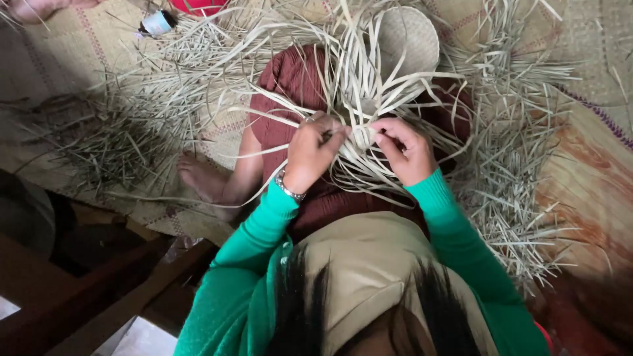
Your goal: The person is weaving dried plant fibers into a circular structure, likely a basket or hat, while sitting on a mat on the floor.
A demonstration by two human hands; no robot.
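Both my hands meet over my lap on a bundle of pale flat straw strips (361,99). My left hand (310,150), with a metal bracelet at the wrist, pinches strips near the woven knot (362,136). My right hand (407,149) grips the same knot from the other side. Long loose strips fan out from the knot in all directions. I wear green sleeves and a dark red skirt (290,82).
A small woven basket (410,36) lies just beyond the strips. Piles of cut straw (125,132) cover the woven mat (587,178) left and right. My bare foot (201,177) rests on the mat. A small spool (157,23) lies at the top left.
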